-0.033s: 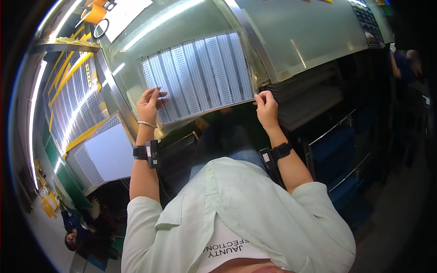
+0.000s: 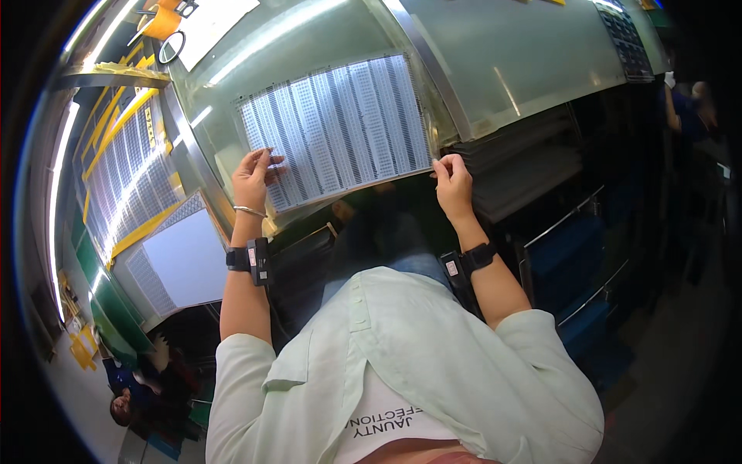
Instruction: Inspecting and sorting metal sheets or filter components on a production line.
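A pale, thin panel [image 2: 336, 127] covered in columns of small dark marks lies on a glass-topped table [image 2: 216, 158] before me. At its near right corner, my right hand [image 2: 452, 182] is closed, thumb and forefinger pinching the corner. My left hand [image 2: 253, 174] is at the panel's left edge, near the front corner. Its thumb and forefinger are pressed together, and whatever may be between them is too small to make out. The panel's front edge runs between my two hands, along the table's near edge.
Left of me lie a yellow-edged patterned sheet [image 2: 131, 178] and a stack of plain white panels [image 2: 185, 263]. A metal bar [image 2: 433, 66] crosses the table at right. A roll of orange tape [image 2: 162, 23] is at the far left. Another person [image 2: 127, 398] is at lower left.
My hands and the patterned panel look unmoved. At lower left, a green sheet by the other person has bent and shifted slightly.
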`<act>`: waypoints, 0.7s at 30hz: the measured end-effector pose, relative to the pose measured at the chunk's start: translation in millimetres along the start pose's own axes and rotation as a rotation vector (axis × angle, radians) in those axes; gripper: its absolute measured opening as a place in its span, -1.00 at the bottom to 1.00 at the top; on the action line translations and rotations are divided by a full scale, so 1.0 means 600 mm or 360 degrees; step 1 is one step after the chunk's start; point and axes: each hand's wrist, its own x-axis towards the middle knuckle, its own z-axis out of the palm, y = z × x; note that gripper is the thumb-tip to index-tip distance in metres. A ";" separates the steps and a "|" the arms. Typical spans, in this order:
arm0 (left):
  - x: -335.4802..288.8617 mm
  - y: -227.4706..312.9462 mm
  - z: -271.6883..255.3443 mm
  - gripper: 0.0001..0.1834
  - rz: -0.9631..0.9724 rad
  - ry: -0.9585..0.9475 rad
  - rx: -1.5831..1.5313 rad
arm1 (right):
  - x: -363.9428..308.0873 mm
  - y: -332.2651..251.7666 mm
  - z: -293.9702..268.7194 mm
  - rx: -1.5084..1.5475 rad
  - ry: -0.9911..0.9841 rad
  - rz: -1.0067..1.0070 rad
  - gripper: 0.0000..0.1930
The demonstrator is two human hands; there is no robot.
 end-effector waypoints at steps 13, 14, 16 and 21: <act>0.005 0.001 -0.005 -0.75 -0.0034 0.0031 0.0013 | 0.002 -0.005 0.011 -0.0033 -0.0018 -0.0201 -0.88; 0.004 0.008 -0.007 -0.75 -0.0028 0.0041 0.0013 | 0.002 -0.005 0.011 -0.0026 -0.0009 -0.0218 -0.88; 0.002 0.026 -0.018 -0.70 -0.0281 -0.0016 -0.0024 | 0.004 -0.009 0.016 0.0009 -0.0031 -0.0271 -0.88; 0.072 0.055 -0.012 -0.59 -0.0023 0.0239 0.0302 | 0.000 -0.011 0.003 -0.0066 -0.0048 -0.0193 -0.88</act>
